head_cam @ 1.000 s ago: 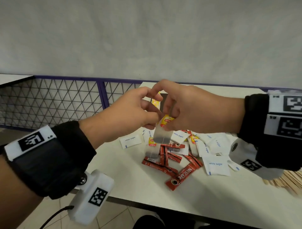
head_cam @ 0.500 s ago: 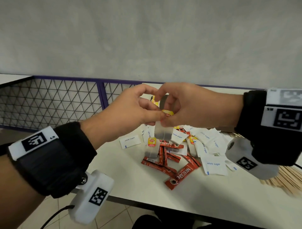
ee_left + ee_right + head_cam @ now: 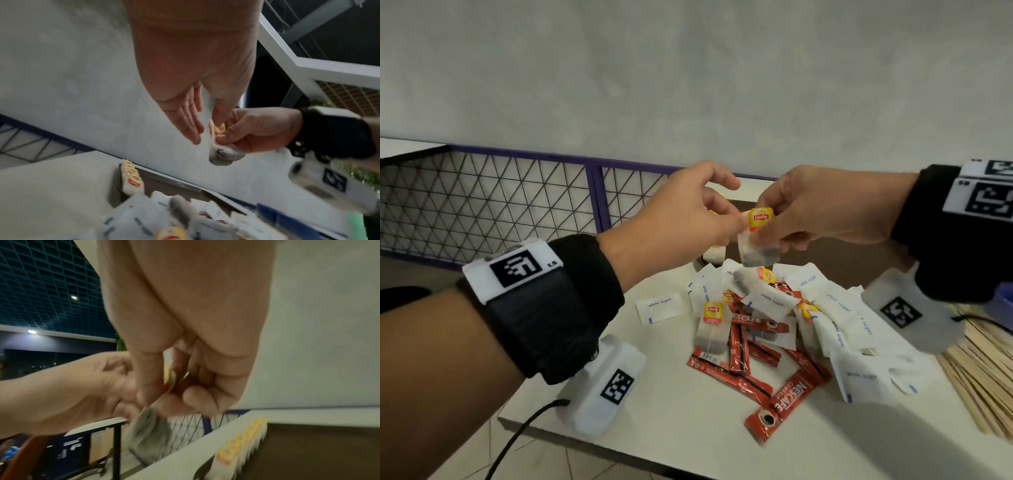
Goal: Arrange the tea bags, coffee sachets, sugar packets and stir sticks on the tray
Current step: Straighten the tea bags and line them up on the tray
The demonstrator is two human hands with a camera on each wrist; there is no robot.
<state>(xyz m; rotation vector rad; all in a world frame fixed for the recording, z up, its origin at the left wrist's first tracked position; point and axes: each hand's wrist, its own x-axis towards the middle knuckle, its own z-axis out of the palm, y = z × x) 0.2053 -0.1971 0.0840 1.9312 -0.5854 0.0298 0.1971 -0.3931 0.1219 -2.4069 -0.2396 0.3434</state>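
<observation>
A tea bag (image 3: 758, 251) with a yellow tag (image 3: 761, 217) hangs in the air between both hands. My right hand (image 3: 808, 209) pinches its tag and upper edge. My left hand (image 3: 698, 216) pinches the tag's left edge with the thumb and fingertips, and its other fingers lie fairly straight (image 3: 191, 126). Below on the white table (image 3: 654, 428) lies a mixed pile: white sugar packets (image 3: 837, 308), red coffee sachets (image 3: 791, 394) and more tea bags (image 3: 711, 330). Wooden stir sticks (image 3: 989, 373) lie at the right. A brown tray (image 3: 329, 451) behind the pile holds a row of tea bags (image 3: 242, 441).
A purple-framed wire mesh fence (image 3: 517, 209) runs along the table's left side, with a grey wall behind. The table's front-left corner (image 3: 503, 416) is close to my left wrist. Something blue (image 3: 1005, 301) shows at the right edge.
The hands have drawn slightly apart, the right one moving right. The tea bag's tag has turned to face the camera, and the bag hangs under the right fingers.
</observation>
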